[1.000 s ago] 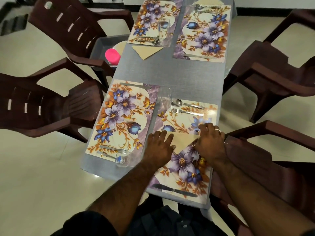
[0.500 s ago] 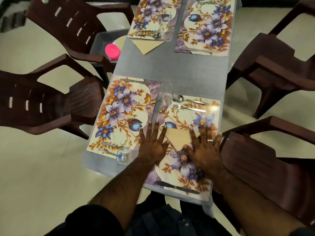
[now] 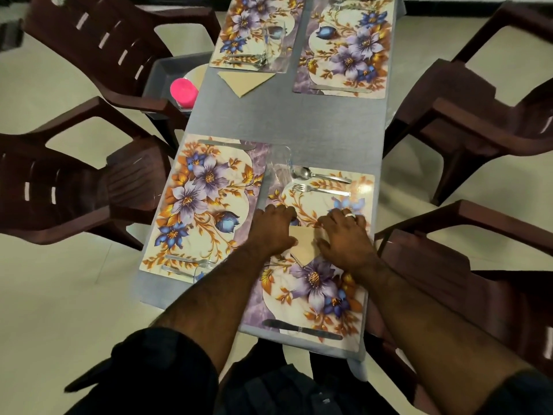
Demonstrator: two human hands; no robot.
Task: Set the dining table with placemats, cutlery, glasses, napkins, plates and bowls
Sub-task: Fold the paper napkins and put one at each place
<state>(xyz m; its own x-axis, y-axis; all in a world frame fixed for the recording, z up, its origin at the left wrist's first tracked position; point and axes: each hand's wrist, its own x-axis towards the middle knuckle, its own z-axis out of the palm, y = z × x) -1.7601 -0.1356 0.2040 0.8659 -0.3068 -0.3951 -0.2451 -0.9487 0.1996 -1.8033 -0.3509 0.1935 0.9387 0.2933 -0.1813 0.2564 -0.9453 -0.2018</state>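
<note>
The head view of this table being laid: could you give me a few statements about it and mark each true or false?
1. Both hands rest on the beige napkin. True: the left hand and right hand lie on it.
2. A spoon and a fork lie side by side on the near placemat. True.
3. The knife lies beside the fork. False: it lies at the placemat's near edge, apart from the fork.
4. The pink cup stands on a placemat. False: it stands off the table's left edge.
</note>
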